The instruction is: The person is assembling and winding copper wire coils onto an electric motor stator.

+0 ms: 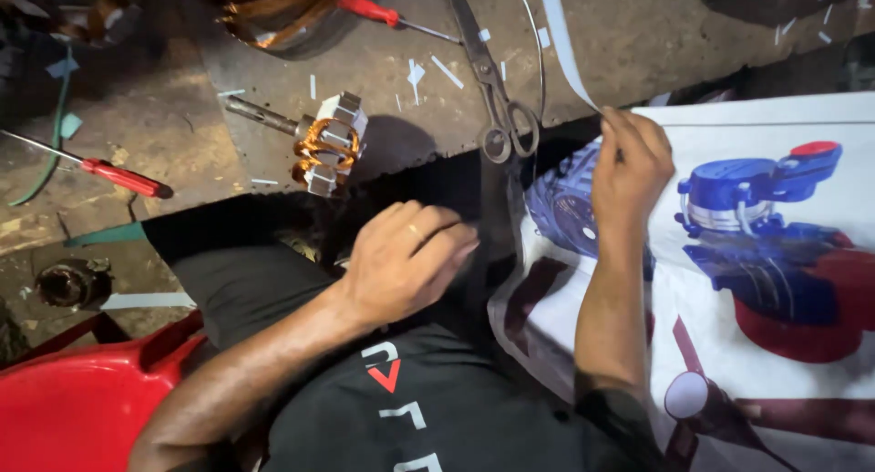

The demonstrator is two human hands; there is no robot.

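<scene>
Rough, stained concrete forms the desk (164, 130) here, dim and littered with small white paper offcuts. One copper-wound motor armature with a steel shaft and grey laminated core (319, 142) lies near the middle, at about ten o'clock from the left hand (406, 258). That hand rests loosely curled on the person's dark lap, a ring on one finger, its grip closed on nothing that can be seen. The right hand (631, 167) sits at two o'clock from the left one, fingertips pinched shut on the lower end of one long thin white paper strip (561, 35), which runs up toward twelve o'clock. One pair of grey metal scissors (492, 80) lies on the desk between the armature and the strip, blades pointing to twelve o'clock. Two red-handled screwdrivers show: one (118, 176) at nine o'clock, another (374, 11) at the top. One printed white sheet with blue and red machine pictures (775, 235) spreads beneath the right hand. One red plastic chair (82, 399) fills the seven o'clock corner.
</scene>
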